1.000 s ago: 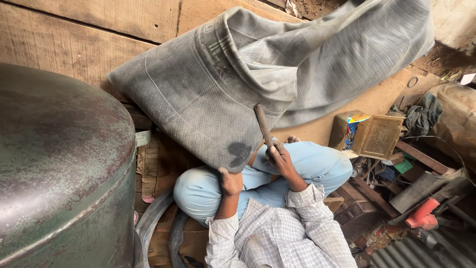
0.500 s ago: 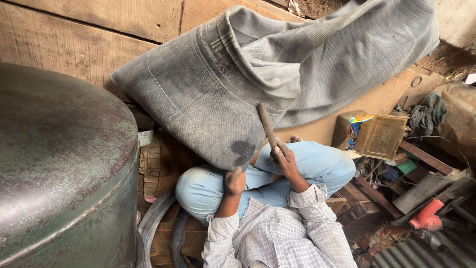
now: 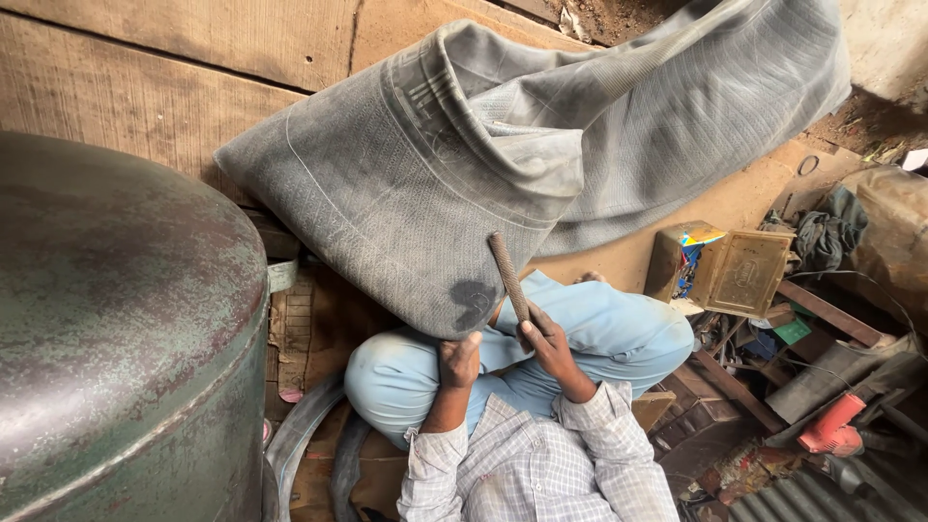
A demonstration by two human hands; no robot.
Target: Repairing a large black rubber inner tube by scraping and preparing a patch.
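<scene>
A large grey rubber inner tube (image 3: 435,174) lies draped over my lap and across the wooden floor. My left hand (image 3: 459,360) pinches its near edge, just below a dark scuffed patch (image 3: 474,295). My right hand (image 3: 546,343) grips the lower end of a rough rusty metal rasp rod (image 3: 507,274). The rod's upper part lies slanted against the tube, right beside the dark patch. I sit cross-legged in light blue trousers (image 3: 619,333) and a checked shirt.
A big green, rust-flecked metal tank (image 3: 116,319) fills the left side. An open metal box (image 3: 735,271) stands at the right among rags and scrap. A red tool (image 3: 831,430) lies lower right, black rubber strips (image 3: 309,445) by my knee.
My right hand and the rod have drawn back a little toward me along the tube. My left hand keeps its hold on the tube's edge.
</scene>
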